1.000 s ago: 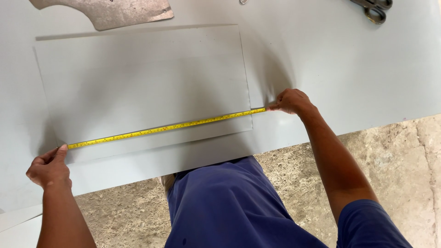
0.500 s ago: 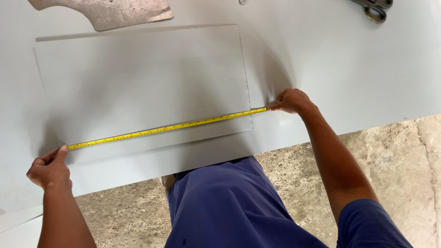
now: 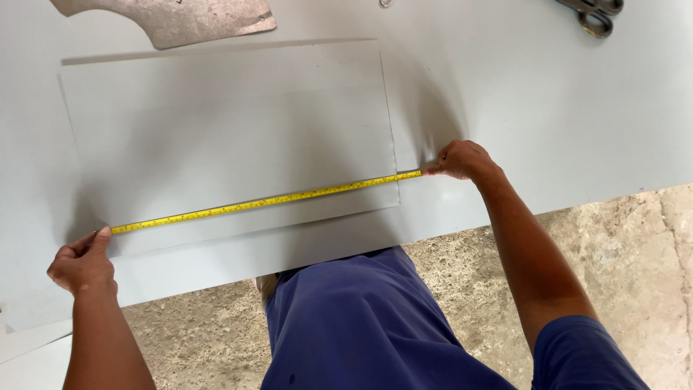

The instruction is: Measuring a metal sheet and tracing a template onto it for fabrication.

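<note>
One yellow tape measure (image 3: pixel 266 203) between left hand (image 3: pixel 81 261) and right hand (image 3: pixel 462 159).

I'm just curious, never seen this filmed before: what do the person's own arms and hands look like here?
Both forearms are bare, with no gloves, watch or rings visible on the left hand or the right hand. A short blue sleeve covers the right upper arm, matching the blue clothing.

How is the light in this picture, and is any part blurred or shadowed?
Head view: soft, even light, no strong glare on the pale sheet. A faint shadow lies beside the sheet's right edge, above the right hand. The yellow tape measure and left hand look sharp; the scissors are cropped at the top.
</note>
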